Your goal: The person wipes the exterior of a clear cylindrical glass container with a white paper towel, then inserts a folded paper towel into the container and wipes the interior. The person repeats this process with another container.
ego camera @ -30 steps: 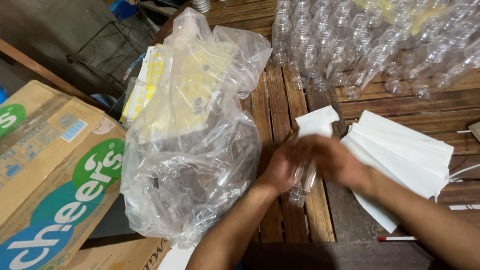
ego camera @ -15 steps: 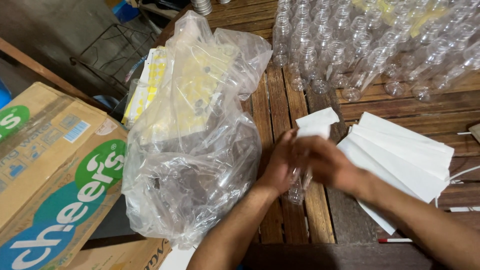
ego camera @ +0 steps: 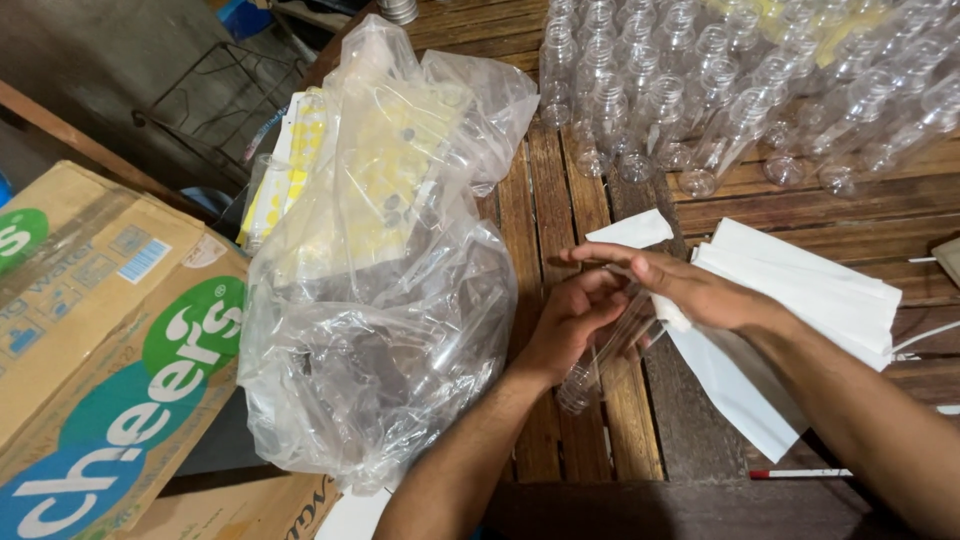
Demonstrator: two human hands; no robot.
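Observation:
My left hand (ego camera: 572, 322) grips a small clear plastic bottle (ego camera: 590, 365) that lies slanted over the wooden slat table (ego camera: 560, 200), its mouth toward me. My right hand (ego camera: 680, 285) lies flat across the bottle's upper part, fingers stretched out to the left and pressing on it. Under and right of my right hand is a stack of white paper sheets (ego camera: 800, 290). A big clear plastic bag (ego camera: 380, 290) with more bottles and yellow sheets stands just left of my hands.
Several empty clear bottles (ego camera: 700, 90) stand in rows at the table's far side. A cardboard box (ego camera: 100, 350) with green and blue print sits at the left. A red-and-white pen (ego camera: 800, 473) lies near the table's front edge.
My right hand has opened out flat and slid left over the bottle. My left hand has stayed on the bottle.

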